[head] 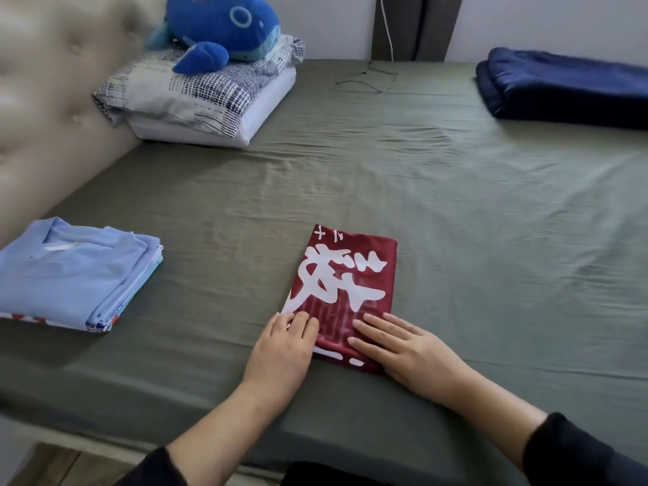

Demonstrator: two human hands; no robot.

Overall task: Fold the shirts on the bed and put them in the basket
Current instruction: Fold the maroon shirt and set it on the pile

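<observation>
Head cam: both hands flat on red shirt (345, 285).

Dark sleeves (582, 450) pushed up, forearms bare, no rings.

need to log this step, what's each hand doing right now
Left hand: open, fingers lightly bent, resting on the near left edge of the folded red shirt.
Right hand: open, fingers straight, pressing flat on the shirt's near right corner.
</observation>
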